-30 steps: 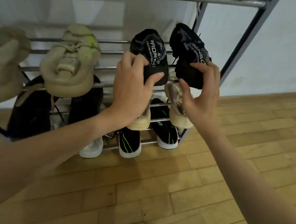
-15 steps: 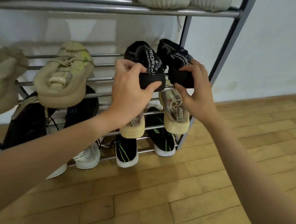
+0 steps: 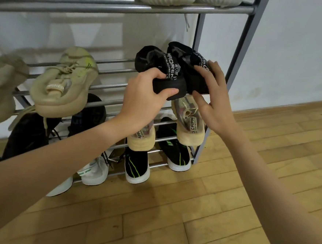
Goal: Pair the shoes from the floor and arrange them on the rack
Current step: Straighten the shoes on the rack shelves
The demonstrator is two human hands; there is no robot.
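Two hands work the black pair on the rack's middle tier, near its right upright. Left hand is clamped on the heel of the left black shoe, fingers curled over the collar, thumb under the sole edge. Right hand has fingers spread and mostly straight, laid against the outer side of the right black shoe, thumb apart below it; looks like pressing or steadying, not a closed grip.

Handling, judged: knit sock-type uppers, soft and light, collapse under a pinch; heel and sole rim are the firm parts, so the heel is the place to hold. Not fragile. Rack bars are smooth metal and sloped, so a shoe could slide unless the sole catches a bar.

Orientation: both black shoes lie side by side, touching or nearly, toes up and toward the wall behind the rack, heels down toward the rack's front bar. Long axis runs front to back across the bars, tilted upward.

Outward: beige shoe further left on the same tier, same toe-up lie; tan pair on the tier below; black-green pair at the rack's bottom.
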